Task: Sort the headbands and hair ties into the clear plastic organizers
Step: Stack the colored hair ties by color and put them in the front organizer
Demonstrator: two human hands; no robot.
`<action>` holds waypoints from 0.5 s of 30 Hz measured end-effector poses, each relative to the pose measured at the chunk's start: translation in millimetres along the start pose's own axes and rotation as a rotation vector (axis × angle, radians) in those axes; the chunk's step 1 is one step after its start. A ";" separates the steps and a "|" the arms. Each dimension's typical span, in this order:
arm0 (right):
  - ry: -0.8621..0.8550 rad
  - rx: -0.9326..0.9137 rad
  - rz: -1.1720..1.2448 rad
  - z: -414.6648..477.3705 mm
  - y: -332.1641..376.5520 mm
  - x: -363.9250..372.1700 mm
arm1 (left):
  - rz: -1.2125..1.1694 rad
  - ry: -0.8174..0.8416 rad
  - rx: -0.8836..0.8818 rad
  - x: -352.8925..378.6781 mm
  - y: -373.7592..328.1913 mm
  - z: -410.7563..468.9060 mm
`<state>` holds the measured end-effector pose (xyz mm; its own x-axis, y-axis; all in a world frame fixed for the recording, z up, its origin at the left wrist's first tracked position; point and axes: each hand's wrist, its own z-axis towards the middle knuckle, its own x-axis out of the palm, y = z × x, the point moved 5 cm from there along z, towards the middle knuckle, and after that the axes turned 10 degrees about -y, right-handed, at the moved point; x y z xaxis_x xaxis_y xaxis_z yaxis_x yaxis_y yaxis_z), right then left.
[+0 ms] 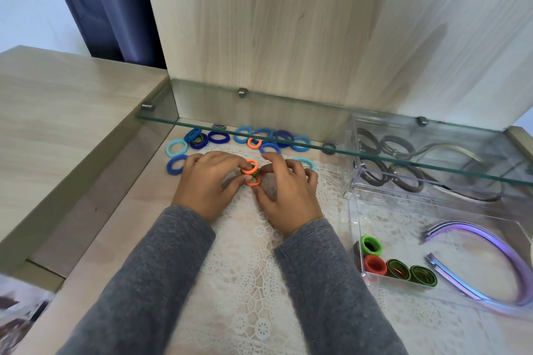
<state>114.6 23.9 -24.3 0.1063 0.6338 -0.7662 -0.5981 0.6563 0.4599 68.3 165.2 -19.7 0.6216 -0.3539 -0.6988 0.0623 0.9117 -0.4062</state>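
The near organizer (357, 212) holds a green hair tie (372, 245), a reddish one (375, 265) and two dark green ties (411, 271), with a purple headband (505, 261) curving beside them. The far organizer (353, 170) holds grey ties (398, 147). Over the lace mat (245, 271) on the table (115, 228), the grip of the left hand (207, 181) and of the right hand (288, 197) each pinches a small orange-and-dark tie stack (250, 172). Blue ties (219, 137) lie loose under a glass shelf (288, 125). A dark curtain (109, 8) hangs behind.

Matt fabric hair ties (249, 171), glossy clear plastic organizers (356, 210), white lace cloth (245, 268), pale wood-grain table (57, 112).
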 end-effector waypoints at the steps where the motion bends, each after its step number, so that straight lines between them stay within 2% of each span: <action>1: -0.010 0.007 0.010 -0.1 -0.5 -0.6 | -0.005 0.005 0.005 0.8 0.1 0.9; 9: -0.013 0.028 0.048 0.3 -2.2 -1.1 | -0.045 0.116 0.050 7.7 0.3 2.0; 15: -0.005 -0.002 0.044 0.9 0.8 -2.4 | -0.084 0.131 0.011 7.0 1.1 2.5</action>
<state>114.5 23.3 -21.6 0.0837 0.6640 -0.7430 -0.6035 0.6271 0.4925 74.7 164.3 -23.5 0.5064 -0.4528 -0.7339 0.1192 0.8796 -0.4605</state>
